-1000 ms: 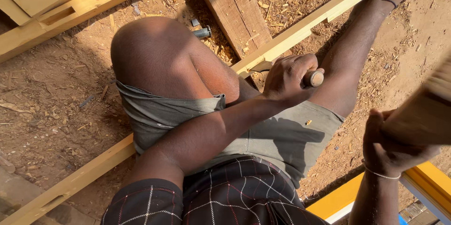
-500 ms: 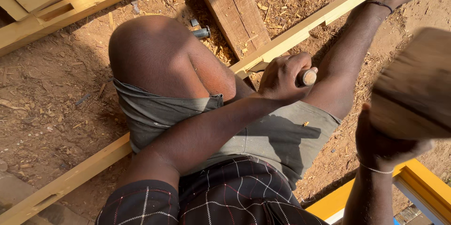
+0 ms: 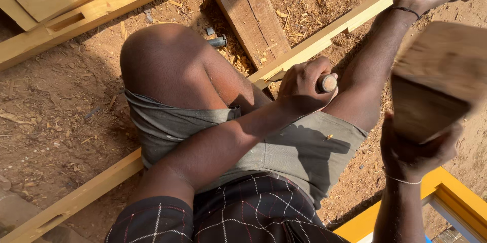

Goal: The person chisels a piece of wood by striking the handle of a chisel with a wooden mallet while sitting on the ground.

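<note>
Left hand point(image 3: 303, 88) clenched around a chisel handle point(image 3: 327, 82) over the long timber point(image 3: 324, 40); right hand point(image 3: 416, 154) gripping a raised wooden mallet point(image 3: 436, 78).

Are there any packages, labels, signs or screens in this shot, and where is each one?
None in view: only bare timber, wood shavings and dirt around the person.

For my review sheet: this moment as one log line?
left hand: grips wooden-handled chisel on long pale timber rail | right hand: raised, holds wooden block mallet
</note>
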